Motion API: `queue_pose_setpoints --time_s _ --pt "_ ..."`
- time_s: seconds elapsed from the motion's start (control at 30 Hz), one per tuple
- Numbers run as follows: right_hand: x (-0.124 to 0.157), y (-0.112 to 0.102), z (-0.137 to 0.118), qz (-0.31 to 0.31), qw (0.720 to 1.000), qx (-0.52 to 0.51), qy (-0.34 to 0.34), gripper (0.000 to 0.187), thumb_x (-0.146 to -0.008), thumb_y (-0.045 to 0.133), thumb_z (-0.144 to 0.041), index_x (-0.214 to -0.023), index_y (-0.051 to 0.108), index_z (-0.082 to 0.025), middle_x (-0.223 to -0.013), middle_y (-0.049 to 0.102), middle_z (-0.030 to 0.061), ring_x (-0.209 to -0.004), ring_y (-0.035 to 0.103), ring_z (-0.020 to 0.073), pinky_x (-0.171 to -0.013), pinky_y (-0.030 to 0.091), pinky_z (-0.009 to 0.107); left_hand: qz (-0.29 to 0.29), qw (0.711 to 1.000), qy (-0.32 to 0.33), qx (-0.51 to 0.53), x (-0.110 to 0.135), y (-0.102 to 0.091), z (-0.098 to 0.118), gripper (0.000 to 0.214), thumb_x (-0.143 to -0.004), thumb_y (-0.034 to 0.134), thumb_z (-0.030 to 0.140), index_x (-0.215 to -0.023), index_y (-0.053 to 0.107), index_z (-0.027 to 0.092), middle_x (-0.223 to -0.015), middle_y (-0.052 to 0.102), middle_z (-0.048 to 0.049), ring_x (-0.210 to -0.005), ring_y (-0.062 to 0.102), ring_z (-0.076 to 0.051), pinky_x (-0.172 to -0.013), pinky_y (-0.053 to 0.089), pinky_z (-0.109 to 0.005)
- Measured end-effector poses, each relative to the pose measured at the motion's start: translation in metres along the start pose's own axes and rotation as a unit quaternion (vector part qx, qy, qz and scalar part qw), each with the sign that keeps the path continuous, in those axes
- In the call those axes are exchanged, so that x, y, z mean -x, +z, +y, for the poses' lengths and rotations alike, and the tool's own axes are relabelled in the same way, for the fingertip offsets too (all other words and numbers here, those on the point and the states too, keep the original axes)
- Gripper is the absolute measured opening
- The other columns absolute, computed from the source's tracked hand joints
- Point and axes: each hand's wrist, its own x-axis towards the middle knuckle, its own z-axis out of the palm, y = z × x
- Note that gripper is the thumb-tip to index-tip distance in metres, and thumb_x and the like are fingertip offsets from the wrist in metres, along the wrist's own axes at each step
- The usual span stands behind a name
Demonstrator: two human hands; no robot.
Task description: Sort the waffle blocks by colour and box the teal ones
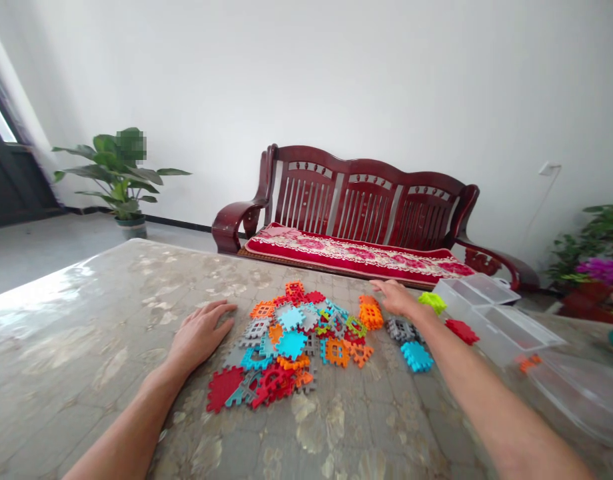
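Resting both palms down on the marbled table (111, 320), we have a pile of plastic tiles (296, 340) between our hands. The pile is a loose heap of notched, interlocking squares in red, orange, cyan, grey and green, lying near the middle of the tabletop.

Our left hand (201, 333) lies flat at the pile's nine o'clock. Its fingers are stretched out and only slightly apart, with the tips just beside the nearest grey pieces and nothing in its grasp.

Our right hand (396, 298) sits at the pile's two o'clock, also flat, with its fingers extended close together and pointing toward ten o'clock. It clasps nothing. An orange tile (370, 315) lies just beside it at its seven o'clock.

Under and around that forearm are strays. A grey tile (400, 328) and a cyan tile (416, 355) lie at the hand's six o'clock, a yellow-green tile (432, 301) is at three o'clock, and a red tile (461, 331) is at four o'clock.

At three o'clock from the pile stands a clear plastic box (486, 313), open, with its clear lid (581, 393) lying at the box's five o'clock.

Beyond the table's far edge, at twelve o'clock, stands a dark red wooden bench (361, 213) with a flowered cushion. A leafy potted plant (121, 180) is at ten o'clock.
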Motion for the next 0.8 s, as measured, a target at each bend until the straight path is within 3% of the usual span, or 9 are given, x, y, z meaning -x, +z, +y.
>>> queue_pose_setpoints --time_s 0.13,0.23,0.33,0.43,0.6,0.8 --pt "0.023 0.002 -0.03 0.044 0.997 -0.057 -0.013 0.058 -0.08 0.051 -0.008 -0.135 0.059 -0.021 -0.123 0.071 0.006 -0.114 0.063 0.0204 -0.099 0.046 0.031 -0.003 1.0 -0.004 -0.002 -0.001 0.0 0.0 0.046 -0.088 0.044 0.043 -0.124 0.068 0.028 -0.139 0.062 -0.0044 -0.127 0.057 -0.025 -0.111 0.042 -0.039" --pt "0.06 0.007 -0.067 0.04 0.987 -0.131 -0.081 0.034 -0.081 0.059 -0.018 -0.113 0.071 -0.021 -0.112 0.074 0.005 -0.102 0.067 0.021 -0.093 0.05 0.033 -0.007 1.0 -0.005 -0.008 -0.001 0.0 0.0 0.046 -0.089 0.043 0.042 -0.125 0.067 0.028 -0.14 0.062 -0.0044 -0.128 0.057 -0.024 -0.111 0.042 -0.039" --pt "0.104 0.011 -0.101 0.054 0.989 -0.086 -0.111 0.025 -0.077 0.068 -0.024 -0.101 0.073 -0.024 -0.106 0.074 0.0043 -0.102 0.065 0.0235 -0.092 0.049 0.036 -0.014 1.0 -0.005 -0.013 -0.001 -0.001 0.002 0.046 -0.09 0.041 0.042 -0.126 0.066 0.028 -0.141 0.061 -0.0042 -0.129 0.056 -0.023 -0.111 0.041 -0.038" --pt "0.135 0.015 -0.119 0.089 0.989 -0.047 -0.104 0.026 -0.078 0.069 -0.024 -0.104 0.072 -0.024 -0.105 0.072 0.0045 -0.103 0.062 0.0236 -0.094 0.047 0.036 -0.016 1.0 -0.007 -0.017 -0.001 -0.003 0.004 0.046 -0.089 0.042 0.042 -0.126 0.066 0.028 -0.141 0.061 -0.004 -0.13 0.056 -0.023 -0.112 0.041 -0.037" --pt "0.149 0.025 -0.126 0.111 0.988 -0.037 -0.103 0.036 -0.081 0.07 -0.027 -0.117 0.069 -0.024 -0.116 0.069 0.0053 -0.111 0.057 0.0245 -0.099 0.044 0.037 -0.022 1.0 -0.005 -0.012 -0.001 -0.006 0.007 0.047 -0.089 0.042 0.041 -0.126 0.067 0.026 -0.141 0.061 -0.0063 -0.131 0.056 -0.026 -0.112 0.041 -0.041" --pt "0.145 0.038 -0.139 0.114 0.985 -0.023 -0.13 0.025 -0.086 0.068 -0.029 -0.111 0.071 -0.026 -0.114 0.07 0.0049 -0.108 0.058 0.024 -0.096 0.044 0.037 -0.022 1.0 -0.007 -0.008 0.0 -0.007 0.008 0.047 -0.089 0.042 0.04 -0.126 0.066 0.026 -0.142 0.06 -0.0062 -0.131 0.055 -0.025 -0.112 0.041 -0.039"
